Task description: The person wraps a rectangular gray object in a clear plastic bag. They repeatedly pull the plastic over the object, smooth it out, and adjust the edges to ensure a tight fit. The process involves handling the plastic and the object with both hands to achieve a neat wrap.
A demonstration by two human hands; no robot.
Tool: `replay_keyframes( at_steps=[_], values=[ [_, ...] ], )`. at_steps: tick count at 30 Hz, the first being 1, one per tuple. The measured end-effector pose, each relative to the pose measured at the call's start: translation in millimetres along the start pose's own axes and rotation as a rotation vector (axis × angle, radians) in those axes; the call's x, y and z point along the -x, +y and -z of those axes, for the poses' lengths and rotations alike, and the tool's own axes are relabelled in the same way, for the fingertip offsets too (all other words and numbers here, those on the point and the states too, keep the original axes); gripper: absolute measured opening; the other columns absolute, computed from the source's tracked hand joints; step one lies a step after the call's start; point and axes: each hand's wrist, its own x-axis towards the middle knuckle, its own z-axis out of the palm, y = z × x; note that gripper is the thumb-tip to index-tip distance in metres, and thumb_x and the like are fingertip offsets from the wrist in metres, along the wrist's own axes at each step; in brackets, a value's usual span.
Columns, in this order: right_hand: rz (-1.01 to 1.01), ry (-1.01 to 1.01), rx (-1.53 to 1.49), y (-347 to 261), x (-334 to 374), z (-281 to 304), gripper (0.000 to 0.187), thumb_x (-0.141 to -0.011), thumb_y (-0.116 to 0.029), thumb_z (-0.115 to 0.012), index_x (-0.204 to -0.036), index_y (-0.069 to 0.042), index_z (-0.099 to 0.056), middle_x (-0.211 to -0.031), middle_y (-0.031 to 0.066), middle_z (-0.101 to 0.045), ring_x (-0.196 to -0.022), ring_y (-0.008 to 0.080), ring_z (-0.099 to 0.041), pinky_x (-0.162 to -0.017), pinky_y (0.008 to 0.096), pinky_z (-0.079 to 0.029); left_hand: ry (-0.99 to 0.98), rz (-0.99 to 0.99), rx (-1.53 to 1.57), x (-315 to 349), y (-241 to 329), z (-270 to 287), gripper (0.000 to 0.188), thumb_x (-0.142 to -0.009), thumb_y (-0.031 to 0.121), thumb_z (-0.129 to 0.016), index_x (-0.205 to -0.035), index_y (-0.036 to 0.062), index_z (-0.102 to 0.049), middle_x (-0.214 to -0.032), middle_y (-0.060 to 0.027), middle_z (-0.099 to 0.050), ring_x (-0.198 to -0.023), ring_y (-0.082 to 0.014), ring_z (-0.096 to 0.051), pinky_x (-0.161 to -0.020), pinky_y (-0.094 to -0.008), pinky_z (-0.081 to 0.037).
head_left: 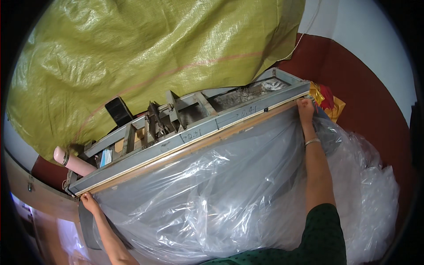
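A wide sheet of clear plastic film (198,194) is stretched along the near side of a long grey metal frame (154,148). Along the frame's near edge run a pale strip (194,137) and a wooden strip (212,134), with the film's edge lying against them. At the lower left end, my left hand (89,203) is closed, pinching the film's corner. My right hand (305,110) is closed on the film at the upper right end, its arm reaching across the sheet. Folds of film hang over my lap and down to the right.
A pink bottle (76,163) and a blue-and-white packet (106,157) rest in the frame's left end. Metal brackets and a black object (118,111) stand farther along. Yellow woven sheeting (145,44) covers what is behind; a red-and-gold bag (329,100) lies at right.
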Motion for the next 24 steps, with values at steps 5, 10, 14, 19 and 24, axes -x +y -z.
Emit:
replay_keyframes(
  at_steps=[5, 10, 14, 19, 24],
  values=[
    [-0.058, 0.010, 0.015, -5, 2, -3, 0.012, -0.080, -0.011, -0.055, -0.082, -0.002, -0.047, -0.069, 0.0091, -0.055, -0.066, 0.0171, -0.056, -0.064, 0.0283, -0.044, 0.095, 0.043, -0.001, -10, -21, 19, 0.015, -0.081, 0.012, -0.052, -0.084, -0.0006, -0.046, -0.078, -0.0058, -0.047, -0.069, -0.0135, -0.043, -0.067, -0.0261, -0.040],
    [0.198, 0.179, 0.122, -1, -5, -3, 0.009, -0.082, -0.009, -0.050, -0.086, -0.002, -0.047, -0.073, 0.0107, -0.055, -0.068, 0.0191, -0.057, -0.064, 0.0310, -0.045, 0.145, -0.002, -0.226, -16, -17, 26, 0.015, -0.079, 0.012, -0.050, -0.084, -0.0011, -0.046, -0.082, -0.0083, -0.048, -0.074, -0.0169, -0.045, -0.071, -0.0281, -0.041],
    [-0.212, -0.017, -0.164, -18, 1, -7, 0.015, -0.081, -0.013, -0.054, -0.088, -0.001, -0.048, -0.078, 0.0115, -0.055, -0.076, 0.0234, -0.055, -0.071, 0.0325, -0.043, 0.213, 0.053, -0.269, -7, -1, 37, 0.021, -0.080, 0.018, -0.049, -0.088, -0.0018, -0.047, -0.085, -0.0108, -0.051, -0.079, -0.0204, -0.049, -0.075, -0.0315, -0.041],
    [0.365, 0.005, 0.239, -23, -3, 39, 0.024, -0.077, -0.015, -0.062, -0.094, -0.002, -0.050, -0.078, 0.0129, -0.058, -0.065, 0.0287, -0.057, -0.062, 0.0355, -0.046, -0.313, 0.239, 0.224, 3, 30, 21, 0.008, -0.083, 0.010, -0.050, -0.088, 0.0052, -0.046, -0.079, -0.0025, -0.046, -0.072, -0.0111, -0.044, -0.065, -0.0240, -0.039],
    [0.077, -0.826, 0.241, -184, 63, 140, 0.023, -0.072, -0.024, -0.068, -0.082, -0.007, -0.058, -0.073, 0.0093, -0.060, -0.063, 0.0267, -0.057, -0.059, 0.0335, -0.045, -0.354, 0.007, 0.384, 41, 98, 116, 0.010, -0.085, 0.006, -0.052, -0.086, 0.0102, -0.043, -0.077, 0.0038, -0.040, -0.068, -0.0053, -0.038, -0.062, -0.0187, -0.033]
  ],
)
